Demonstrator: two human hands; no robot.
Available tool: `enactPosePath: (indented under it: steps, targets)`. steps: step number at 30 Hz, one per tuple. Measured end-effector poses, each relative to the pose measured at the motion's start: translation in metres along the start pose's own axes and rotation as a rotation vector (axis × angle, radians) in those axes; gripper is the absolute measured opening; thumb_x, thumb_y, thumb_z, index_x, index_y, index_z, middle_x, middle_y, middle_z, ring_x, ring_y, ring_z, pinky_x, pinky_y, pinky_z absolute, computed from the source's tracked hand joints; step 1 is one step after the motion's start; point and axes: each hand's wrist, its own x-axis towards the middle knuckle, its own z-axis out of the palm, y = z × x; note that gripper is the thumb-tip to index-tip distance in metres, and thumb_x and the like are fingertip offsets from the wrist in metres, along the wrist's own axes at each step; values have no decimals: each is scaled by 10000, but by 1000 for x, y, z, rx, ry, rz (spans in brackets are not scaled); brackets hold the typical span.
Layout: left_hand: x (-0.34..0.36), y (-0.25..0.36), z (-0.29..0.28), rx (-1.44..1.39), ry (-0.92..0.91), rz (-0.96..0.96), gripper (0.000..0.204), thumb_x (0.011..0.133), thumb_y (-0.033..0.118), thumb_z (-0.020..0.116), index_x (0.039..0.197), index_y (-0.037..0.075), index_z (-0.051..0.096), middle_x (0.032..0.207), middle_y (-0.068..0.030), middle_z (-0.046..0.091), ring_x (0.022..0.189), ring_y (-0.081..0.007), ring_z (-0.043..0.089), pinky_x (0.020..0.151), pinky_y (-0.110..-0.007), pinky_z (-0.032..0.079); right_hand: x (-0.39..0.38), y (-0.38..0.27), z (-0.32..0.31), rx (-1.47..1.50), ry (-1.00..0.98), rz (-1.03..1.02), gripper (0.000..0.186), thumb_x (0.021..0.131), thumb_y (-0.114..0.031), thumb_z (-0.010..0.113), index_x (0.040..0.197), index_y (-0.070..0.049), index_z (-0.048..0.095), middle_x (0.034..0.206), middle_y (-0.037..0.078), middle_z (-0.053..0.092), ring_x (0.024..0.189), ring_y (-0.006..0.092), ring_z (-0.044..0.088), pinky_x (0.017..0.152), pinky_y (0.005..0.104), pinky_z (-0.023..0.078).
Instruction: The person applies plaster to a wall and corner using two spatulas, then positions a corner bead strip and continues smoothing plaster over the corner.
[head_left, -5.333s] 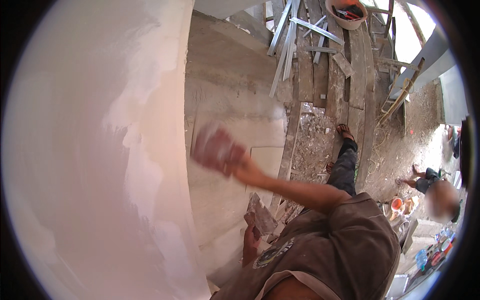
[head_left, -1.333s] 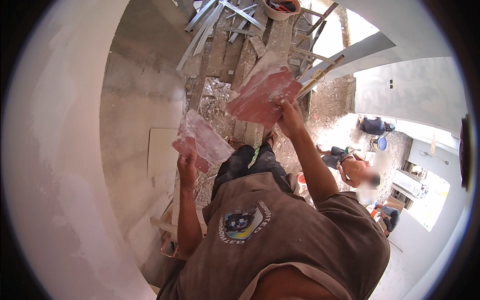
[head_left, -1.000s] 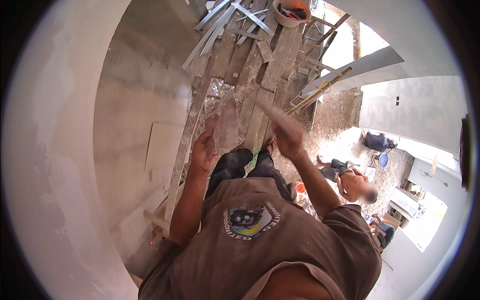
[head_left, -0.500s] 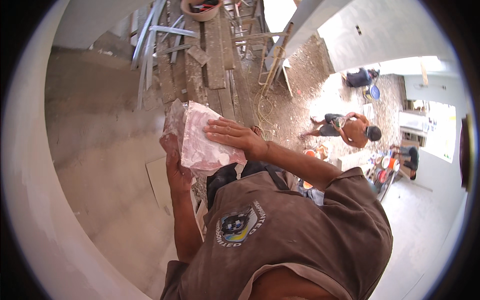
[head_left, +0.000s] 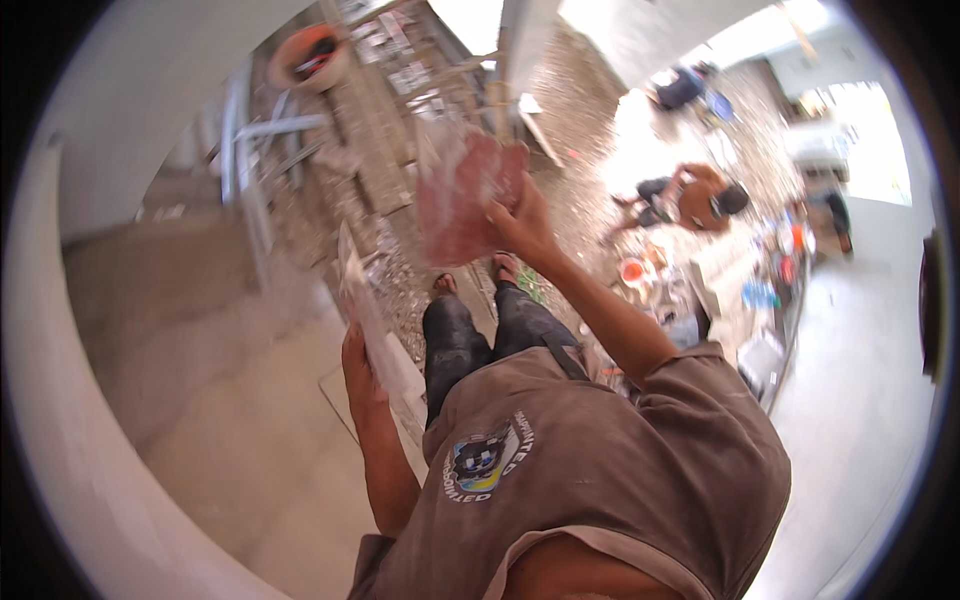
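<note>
My right hand is closed on the near right corner of a flat reddish board, thumb across its face. White smears mark that board, and its far edge is blurred by motion. To the left and lower, my left hand is closed round a second thin board. This one is pale with whitish smears and stands nearly edge-on to me, so most of its face is hidden. A gap separates the two boards. What they are made of I cannot tell.
Planks and grey metal strips lie at the far left, beside an orange tub with dark contents. A shirtless person is bent over at the right. Buckets and bottles lie near a low wall on the right.
The two boards, together before with my right palm flat on top, are now apart. My right hand has swung right with the reddish board; my left keeps the other, turned edge-on. The view has shifted.
</note>
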Motion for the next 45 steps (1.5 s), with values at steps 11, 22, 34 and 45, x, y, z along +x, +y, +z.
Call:
enactPosePath:
  steps: [11,22,34,45]
  targets:
    - [61,-13,24,-114,-506,-323,292,1026,209,467,1249,31,403,795,-132,564,588,-222,571,552,-297,512,-28,-28,48,452,56,272,510,826,-297,764,1189,5,572,940,36,638,787,89,591,711,271,518]
    - [181,39,50,530,-164,-72,369,976,222,597,1260,-6,534,1134,-45,630,979,-125,617,870,-278,500,-113,11,-38,-283,160,178,437,843,-129,694,1252,-28,577,1131,121,636,1042,227,609,869,366,498]
    - [226,-79,-14,929,-262,-129,224,943,127,618,1134,13,595,947,4,612,827,-55,535,729,-227,453,-69,119,-46,-1099,-215,-253,574,779,-69,627,1342,-144,541,1226,32,576,1069,227,548,875,366,470]
    - [259,-151,-117,637,39,198,318,944,116,609,1227,-10,541,1104,-40,626,956,-101,584,857,-272,469,67,265,-47,-307,485,-226,216,874,-19,680,1087,-19,644,896,78,654,770,147,614,653,276,483]
